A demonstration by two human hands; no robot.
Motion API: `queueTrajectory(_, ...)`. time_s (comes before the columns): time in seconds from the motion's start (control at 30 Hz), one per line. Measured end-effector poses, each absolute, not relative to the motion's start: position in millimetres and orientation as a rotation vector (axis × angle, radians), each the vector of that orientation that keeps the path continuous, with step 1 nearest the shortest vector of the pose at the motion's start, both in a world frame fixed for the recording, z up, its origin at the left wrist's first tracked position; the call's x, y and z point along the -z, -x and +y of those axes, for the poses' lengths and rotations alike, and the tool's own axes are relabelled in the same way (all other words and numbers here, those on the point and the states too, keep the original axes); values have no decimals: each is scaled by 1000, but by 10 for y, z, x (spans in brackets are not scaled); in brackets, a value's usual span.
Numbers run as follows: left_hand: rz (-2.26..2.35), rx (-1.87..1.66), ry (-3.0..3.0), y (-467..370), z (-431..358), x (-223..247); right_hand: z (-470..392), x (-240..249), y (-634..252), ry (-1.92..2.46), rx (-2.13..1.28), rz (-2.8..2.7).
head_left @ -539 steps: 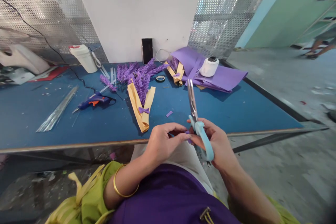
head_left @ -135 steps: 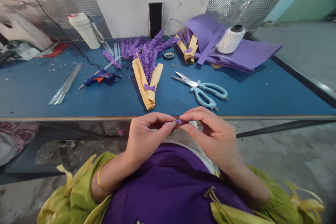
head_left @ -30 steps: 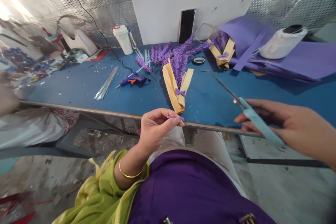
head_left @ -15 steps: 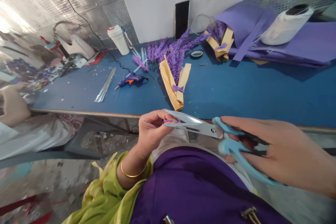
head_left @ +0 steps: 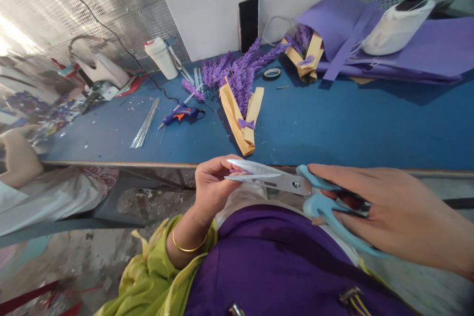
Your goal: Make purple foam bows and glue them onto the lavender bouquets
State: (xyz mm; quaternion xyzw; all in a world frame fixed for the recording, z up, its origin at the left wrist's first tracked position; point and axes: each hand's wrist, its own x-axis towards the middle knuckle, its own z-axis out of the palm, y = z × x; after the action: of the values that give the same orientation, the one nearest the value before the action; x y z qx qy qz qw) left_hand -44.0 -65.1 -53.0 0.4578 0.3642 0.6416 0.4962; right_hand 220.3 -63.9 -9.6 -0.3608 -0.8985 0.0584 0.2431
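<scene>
In my right hand (head_left: pixel 388 207) is a pair of scissors (head_left: pixel 281 181) with light blue handles, my fingers through the loops. Its blades are parted slightly and point left. My left hand (head_left: pixel 215 182) pinches a small purple piece (head_left: pixel 237 172), mostly hidden by the fingers and blades; its exact kind does not show. The blade tips lie around that piece, close to my left thumb and forefinger. Just beyond, on the blue table, lies a bunch of purple lavender sprigs (head_left: pixel 242 79) in a tan paper wrap (head_left: pixel 233 118) with a purple bow (head_left: pixel 246 123).
A blue glue gun (head_left: pixel 181 113), clear sticks and wire strips (head_left: pixel 146 123) lie to the left, near a white tumbler (head_left: pixel 162 58). A phone (head_left: pixel 249 24) leans on the back board. Purple sheets, a thread cone (head_left: pixel 398 27) and a second wrapped bunch (head_left: pixel 305 59) are at right. Another person's arm (head_left: pixel 18 155) is at far left.
The view has shifted slightly, so the table things appear a little further left. The scissors' blades have closed slightly around the purple piece; both hands keep their holds.
</scene>
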Motion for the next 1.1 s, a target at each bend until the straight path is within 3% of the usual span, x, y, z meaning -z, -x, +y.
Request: queueTrajectory(1.1,916,-1494,-1260,417,-635,511,-663,110,-2241,968,-72,-2420)
